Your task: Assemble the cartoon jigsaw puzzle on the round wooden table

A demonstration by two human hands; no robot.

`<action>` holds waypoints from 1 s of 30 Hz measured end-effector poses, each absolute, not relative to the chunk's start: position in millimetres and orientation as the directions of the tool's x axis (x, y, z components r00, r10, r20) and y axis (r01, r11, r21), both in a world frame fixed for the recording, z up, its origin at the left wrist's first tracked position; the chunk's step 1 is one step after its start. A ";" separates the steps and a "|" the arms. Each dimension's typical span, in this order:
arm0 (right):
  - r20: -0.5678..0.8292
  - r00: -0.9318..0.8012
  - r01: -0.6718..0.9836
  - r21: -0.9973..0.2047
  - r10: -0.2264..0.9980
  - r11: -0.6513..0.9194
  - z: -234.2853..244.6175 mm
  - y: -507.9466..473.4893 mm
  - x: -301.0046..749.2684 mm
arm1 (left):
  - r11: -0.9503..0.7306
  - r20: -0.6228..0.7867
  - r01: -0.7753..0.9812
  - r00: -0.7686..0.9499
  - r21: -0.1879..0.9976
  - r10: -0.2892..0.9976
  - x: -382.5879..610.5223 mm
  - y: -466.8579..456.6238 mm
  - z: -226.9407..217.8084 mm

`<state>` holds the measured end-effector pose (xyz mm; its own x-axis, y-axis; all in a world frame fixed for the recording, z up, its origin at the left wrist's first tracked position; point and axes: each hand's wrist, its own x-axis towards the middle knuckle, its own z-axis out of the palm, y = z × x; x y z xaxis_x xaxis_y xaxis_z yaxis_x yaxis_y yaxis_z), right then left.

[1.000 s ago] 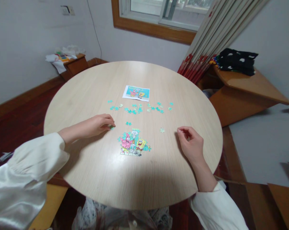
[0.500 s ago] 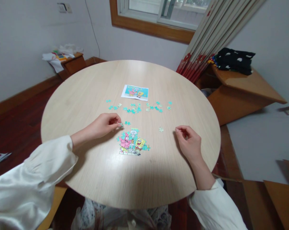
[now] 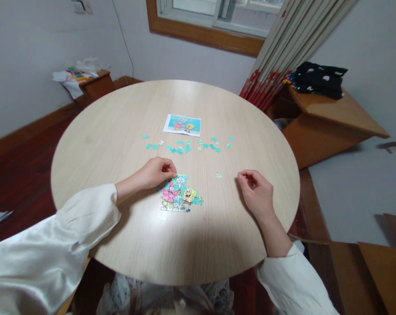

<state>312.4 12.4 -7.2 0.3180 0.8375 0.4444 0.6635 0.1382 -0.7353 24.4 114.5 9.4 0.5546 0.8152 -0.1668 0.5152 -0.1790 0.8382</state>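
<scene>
My left hand (image 3: 158,171) pinches a jigsaw piece, mostly hidden by the fingers, at the top left edge of the partly joined jigsaw puzzle (image 3: 169,194). The joined part shows a pink, a pale and a yellow cartoon figure on turquoise. My right hand (image 3: 256,189) rests at the right with thumb and fingers drawn together, and no piece shows in it. A loose pale green jigsaw piece (image 3: 218,175) lies between the puzzle and my right hand, nearer the right fingertips.
Several loose turquoise and pale pieces (image 3: 184,148) lie in a band beyond the puzzle. Behind them is a printed reference picture (image 3: 184,125) on the round wooden table (image 3: 126,118). A wooden cabinet (image 3: 335,118) with black cloth (image 3: 319,81) stands at the right.
My left hand has moved right, bringing its piece to the puzzle's top edge and covering the spot where small turquoise pieces lay. My right hand stays put. The view has shifted slightly.
</scene>
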 end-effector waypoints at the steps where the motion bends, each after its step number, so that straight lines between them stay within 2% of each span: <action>1: 0.444 0.317 0.663 -0.736 0.838 0.139 -7.1 12.3 312.4 | -0.180 -0.166 0.521 0.550 0.834 0.819 24.7 114.2 9.6; 11: 0.440 0.319 0.660 -0.739 0.839 0.137 -7.2 11.9 313.2 | -0.196 -0.165 0.549 0.539 0.813 0.826 23.9 114.1 12.5; 22: 0.437 0.324 0.649 -0.748 0.839 0.139 -5.3 11.6 311.5 | -0.379 -0.065 0.655 0.548 0.654 0.834 25.4 108.5 17.8; 26: 0.439 0.322 0.655 -0.743 0.839 0.137 -5.9 12.0 311.9 | -0.387 -0.064 0.654 0.554 0.650 0.830 25.0 107.5 17.1; 30: 0.441 0.323 0.658 -0.741 0.837 0.136 -6.5 12.3 311.6 | -0.387 -0.004 0.623 0.531 0.680 0.847 23.6 103.7 15.6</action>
